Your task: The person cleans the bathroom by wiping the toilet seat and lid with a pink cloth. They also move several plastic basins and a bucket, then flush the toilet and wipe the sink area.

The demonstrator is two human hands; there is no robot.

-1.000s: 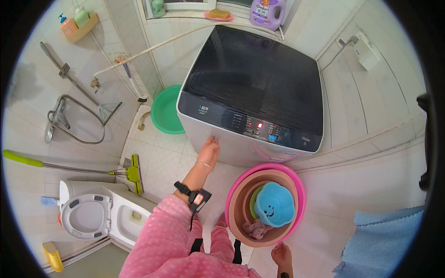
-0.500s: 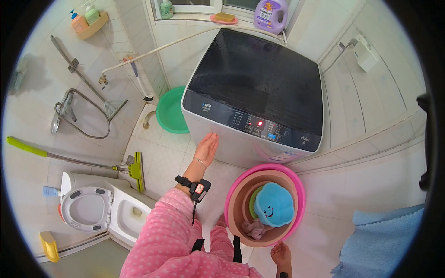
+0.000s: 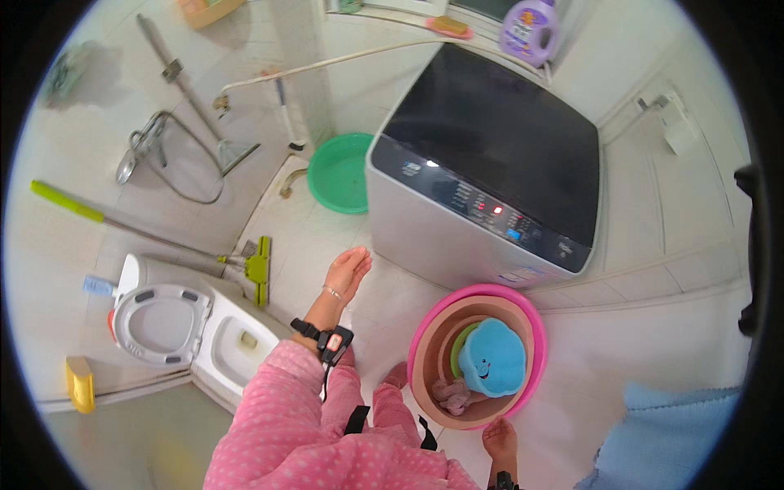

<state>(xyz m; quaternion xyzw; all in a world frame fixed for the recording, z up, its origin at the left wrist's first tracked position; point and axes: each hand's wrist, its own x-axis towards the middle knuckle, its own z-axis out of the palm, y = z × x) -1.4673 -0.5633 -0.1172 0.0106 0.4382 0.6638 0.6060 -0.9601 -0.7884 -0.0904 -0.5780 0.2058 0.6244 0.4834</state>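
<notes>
My left hand (image 3: 349, 273) hangs in the air in front of the washing machine (image 3: 441, 233), apart from it. Its fingers are stretched out with nothing in them. At the lower right, my right hand (image 3: 500, 441) is by the near rim of a pink basin (image 3: 539, 359), fingers loosely bent and apparently empty; I cannot tell whether the fingertips touch the rim. Inside the pink basin sits a brown basin (image 3: 425, 371). That one holds a blue basin with a smiling face (image 3: 494, 359), a green basin (image 3: 457, 347) and a crumpled mauve cloth (image 3: 452, 396).
A green basin (image 3: 339, 175) stands left of the machine. At left are a toilet (image 3: 216, 351) with its lid raised, a green-headed mop (image 3: 259, 269) and a shower hose (image 3: 175, 184). A purple detergent bottle (image 3: 529, 33) stands on the sill. Blue fabric (image 3: 670, 433) hangs at lower right.
The view has turned, so the machine and basins sit farther right. My left hand has drawn back from the machine's front. My right hand is slightly closer to the pink rim.
</notes>
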